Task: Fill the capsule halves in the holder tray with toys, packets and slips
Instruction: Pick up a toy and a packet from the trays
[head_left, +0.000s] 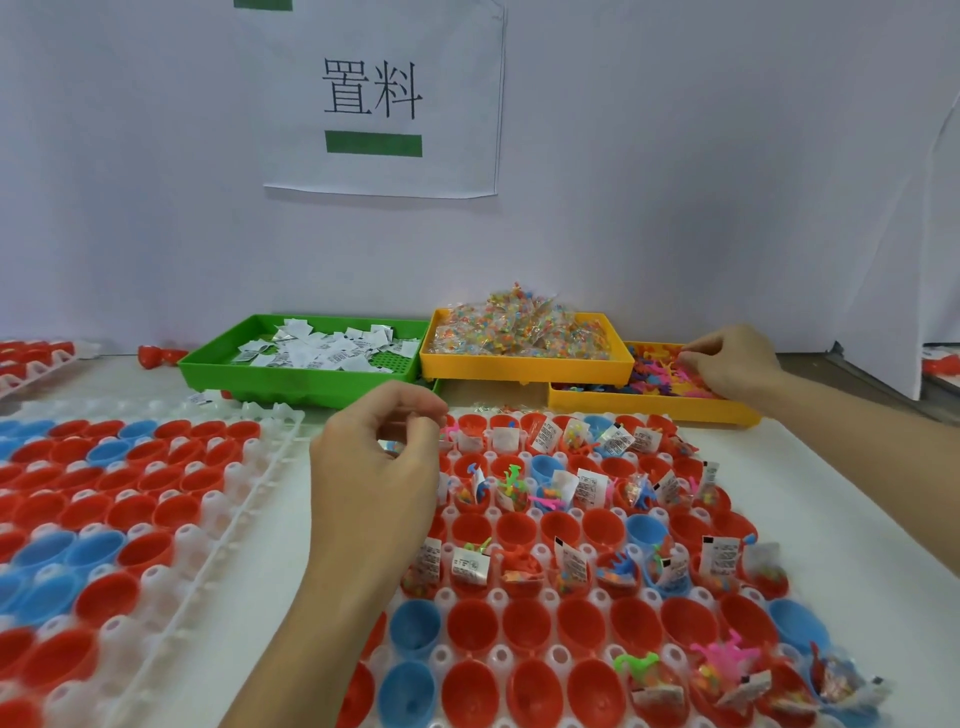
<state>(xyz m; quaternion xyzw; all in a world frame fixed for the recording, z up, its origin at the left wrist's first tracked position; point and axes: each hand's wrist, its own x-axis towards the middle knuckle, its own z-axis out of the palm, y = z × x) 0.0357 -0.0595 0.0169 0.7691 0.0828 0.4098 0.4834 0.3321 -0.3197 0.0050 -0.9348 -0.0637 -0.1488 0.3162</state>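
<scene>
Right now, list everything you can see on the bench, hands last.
holder tray: one, clear, centre-right, red and blue capsule halves, some rows filled
second holder tray: one, clear, left, halves unfilled
green tray: one, back, white slips
yellow tray: one, back centre, clear packets
lower yellow tray: one, back right, coloured toys
wall sign: one, white
left hand: over holder tray, fingers pinched
right hand: in toy tray

One camera, worn on the head, looks forward and down across the table (857, 493) toward the wall (675, 182). It sits close: the left hand (374, 467) fills the middle, the right hand (727, 364) reaches farther back.
</scene>
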